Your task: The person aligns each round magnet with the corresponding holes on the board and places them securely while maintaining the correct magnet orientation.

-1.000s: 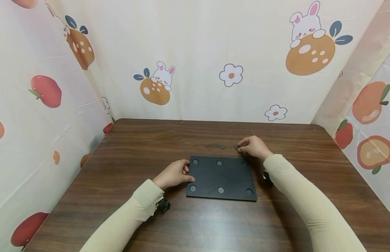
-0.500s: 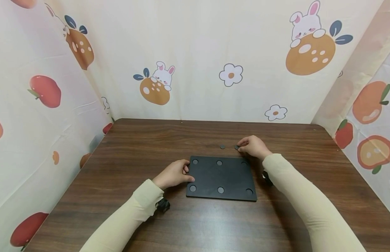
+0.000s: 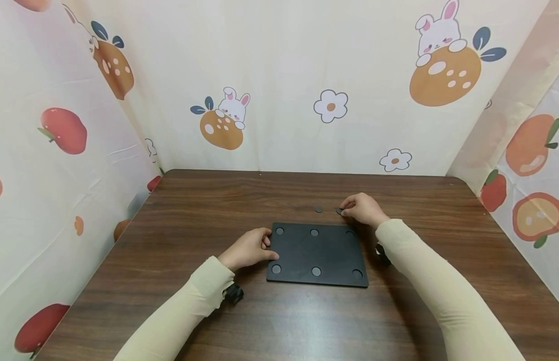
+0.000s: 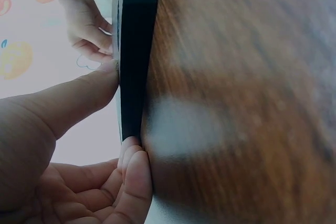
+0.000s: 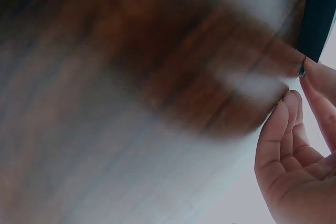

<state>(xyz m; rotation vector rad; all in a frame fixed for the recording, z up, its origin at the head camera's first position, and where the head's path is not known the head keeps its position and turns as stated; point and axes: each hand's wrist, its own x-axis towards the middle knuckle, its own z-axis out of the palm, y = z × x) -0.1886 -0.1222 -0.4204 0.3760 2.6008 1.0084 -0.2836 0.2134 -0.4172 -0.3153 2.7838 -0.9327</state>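
A flat black rectangular board [image 3: 337, 254] with round recesses along its near and far sides lies on the table. Grey discs show in the left and middle recesses, while the near right recess [image 3: 357, 274] looks darker. My left hand [image 3: 247, 249] holds the board's left edge, thumb on its top and fingers curled against the side, as the left wrist view also shows. Beyond the far right corner, my right hand [image 3: 364, 209] pinches a small dark disc [image 3: 339, 211] between thumb and fingertip, low at the table. A second dark disc [image 3: 319, 209] lies to its left.
The brown wood-grain table [image 3: 207, 200] runs back to a pale curtain [image 3: 279, 60] printed with rabbits, fruit and flowers. More printed curtain stands along the left and right sides. A dark wrist device [image 3: 233, 294] sits below the left cuff.
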